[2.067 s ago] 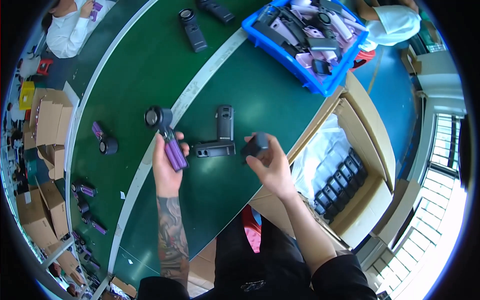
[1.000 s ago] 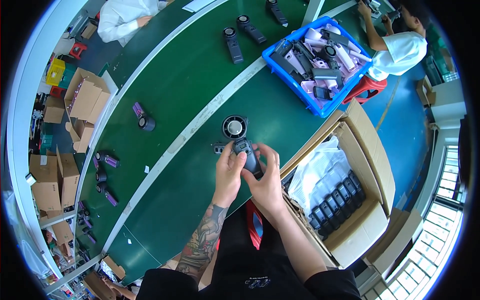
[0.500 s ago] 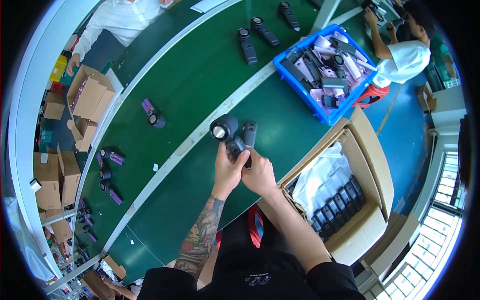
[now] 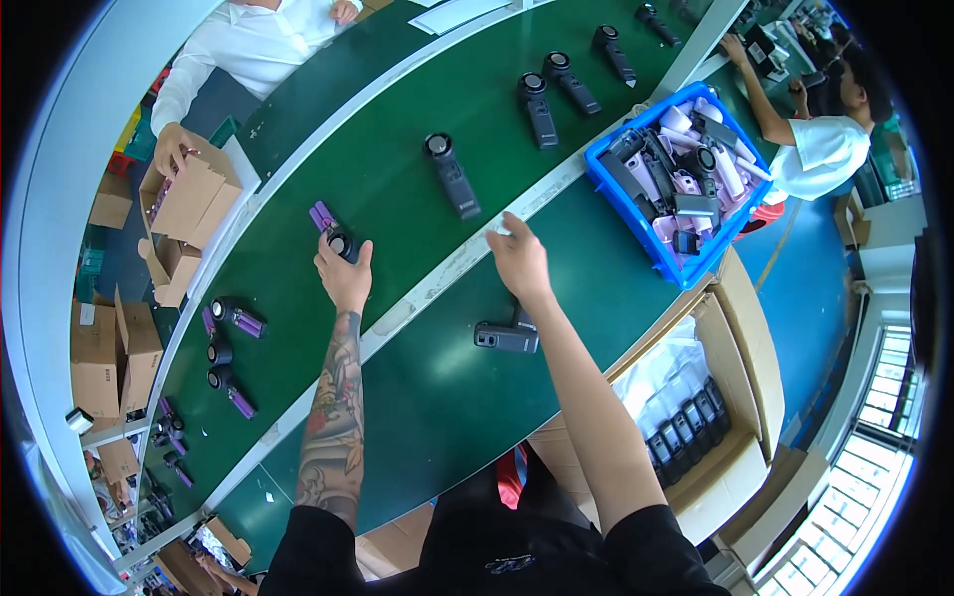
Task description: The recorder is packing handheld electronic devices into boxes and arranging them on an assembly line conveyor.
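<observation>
My left hand (image 4: pixel 346 280) reaches over the green belt, thumb apart from its fingers, around the round black head of a purple-handled handheld fan (image 4: pixel 340 244). The fingers are at the edge of that head; a firm grip does not show. My right hand (image 4: pixel 520 263) hovers near the pale metal rail, fingers loosely bent and apart, holding nothing. Beyond it, a dark grey handheld fan (image 4: pixel 453 179) with a round head lies on the belt. On the near table, below my right hand, lies a dark handle-shaped piece (image 4: pixel 505 337), with another dark piece partly hidden by my forearm.
A blue crate (image 4: pixel 636 223) of mixed lilac and black parts stands at the right. Nearer is an open carton (image 4: pixel 740 397) with rows of black pieces. More dark fans (image 4: pixel 571 83) and purple ones (image 4: pixel 238 316) lie along the belt. Two co-workers sit across and at the right.
The dark fan has left my hands and lies on the belt. My hands have parted: the left moved left to the purple fan, the right moved up slightly. The view has shifted a little.
</observation>
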Available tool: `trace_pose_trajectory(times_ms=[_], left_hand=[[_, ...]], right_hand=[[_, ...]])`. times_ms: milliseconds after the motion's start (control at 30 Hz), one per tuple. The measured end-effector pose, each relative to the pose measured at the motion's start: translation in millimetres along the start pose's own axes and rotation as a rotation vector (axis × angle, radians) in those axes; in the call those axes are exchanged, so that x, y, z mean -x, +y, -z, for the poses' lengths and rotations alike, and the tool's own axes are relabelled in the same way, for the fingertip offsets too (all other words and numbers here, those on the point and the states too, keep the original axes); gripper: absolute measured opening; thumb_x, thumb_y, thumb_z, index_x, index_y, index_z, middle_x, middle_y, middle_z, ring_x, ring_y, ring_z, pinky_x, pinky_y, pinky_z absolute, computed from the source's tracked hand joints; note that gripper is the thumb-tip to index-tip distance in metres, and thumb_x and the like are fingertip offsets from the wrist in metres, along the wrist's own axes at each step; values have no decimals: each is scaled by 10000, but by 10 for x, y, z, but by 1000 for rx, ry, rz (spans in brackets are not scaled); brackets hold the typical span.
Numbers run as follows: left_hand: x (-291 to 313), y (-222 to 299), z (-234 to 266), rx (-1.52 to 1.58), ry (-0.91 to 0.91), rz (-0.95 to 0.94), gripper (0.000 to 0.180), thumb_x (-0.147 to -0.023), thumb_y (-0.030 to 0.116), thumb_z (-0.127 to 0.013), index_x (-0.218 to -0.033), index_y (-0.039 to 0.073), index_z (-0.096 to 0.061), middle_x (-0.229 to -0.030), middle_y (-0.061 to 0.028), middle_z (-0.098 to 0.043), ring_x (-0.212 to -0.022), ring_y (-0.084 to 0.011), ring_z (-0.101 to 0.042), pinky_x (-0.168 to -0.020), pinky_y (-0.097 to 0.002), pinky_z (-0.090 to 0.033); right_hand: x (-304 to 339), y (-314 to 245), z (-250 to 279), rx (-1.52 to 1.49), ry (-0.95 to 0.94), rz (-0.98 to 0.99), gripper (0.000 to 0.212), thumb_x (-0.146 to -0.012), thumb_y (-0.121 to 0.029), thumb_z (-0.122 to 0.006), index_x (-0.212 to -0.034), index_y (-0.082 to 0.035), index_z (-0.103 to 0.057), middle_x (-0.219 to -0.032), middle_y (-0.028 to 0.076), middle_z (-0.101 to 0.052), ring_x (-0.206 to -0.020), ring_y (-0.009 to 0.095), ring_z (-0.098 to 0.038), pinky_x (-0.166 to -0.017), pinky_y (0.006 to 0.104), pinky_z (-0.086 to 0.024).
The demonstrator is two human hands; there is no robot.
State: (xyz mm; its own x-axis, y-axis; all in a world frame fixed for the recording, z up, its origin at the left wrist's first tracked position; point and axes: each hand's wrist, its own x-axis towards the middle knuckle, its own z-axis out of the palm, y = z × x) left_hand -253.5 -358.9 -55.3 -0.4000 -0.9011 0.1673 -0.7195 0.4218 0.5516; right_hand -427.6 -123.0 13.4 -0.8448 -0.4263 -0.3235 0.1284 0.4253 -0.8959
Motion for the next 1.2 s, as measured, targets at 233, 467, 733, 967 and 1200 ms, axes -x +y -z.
trace_pose_trajectory(times_ms=[233, 467, 733, 967, 1200], left_hand=[[15, -6, 44, 63, 32, -48, 686, -830, 301, -759, -1380, 43, -440, -1156, -179, -562, -988, -333, -581, -925, -389, -467], [578, 611, 646, 1100, 54, 217, 427, -908, 200, -715, -1230, -15, -534, -1125, -156, -601, -1015, -237, -603, -927, -322, -477], [1132, 1032, 787, 2043, -354, 569, 501, -1001, 449, -547, -1206, -8, -539, -1019, -131, -634, -987, -223, -609, -969, -377, -480], [1634, 1640, 873, 1948, -472, 584, 564, -1029, 508, -434, -1213, -18, -524, -1057, -120, -630, -1044, -261, -608, -1032, -437, -456], [1830, 1797, 902, 1742, -591, 354, 388, -997, 259, -550, -1260, -23, -508, -1142, -131, -634, -1137, -277, -597, -1061, -416, -433]], right_hand=[[652, 595, 383, 666, 199, 113, 550, -825, -195, -711, -1305, -68, -473, -1167, 168, -514, -1049, 339, -574, -875, 397, -506], [782, 881, 681, 913, 227, 319, 552, -810, -153, -717, -1316, -83, -506, -1168, 163, -527, -1001, 333, -592, -854, 407, -521], [983, 205, 833, 381, -26, 373, 460, -815, -70, -660, -1269, -31, -596, -1196, 181, -612, -958, 331, -635, -875, 380, -530], [1681, -268, 658, 157, -135, 634, 413, -793, -48, -664, -1205, -35, -631, -1190, 145, -645, -929, 319, -669, -827, 371, -535], [1823, -255, 657, 330, -28, 636, 420, -776, -17, -705, -1191, -5, -636, -1186, 141, -649, -924, 287, -678, -794, 339, -542]])
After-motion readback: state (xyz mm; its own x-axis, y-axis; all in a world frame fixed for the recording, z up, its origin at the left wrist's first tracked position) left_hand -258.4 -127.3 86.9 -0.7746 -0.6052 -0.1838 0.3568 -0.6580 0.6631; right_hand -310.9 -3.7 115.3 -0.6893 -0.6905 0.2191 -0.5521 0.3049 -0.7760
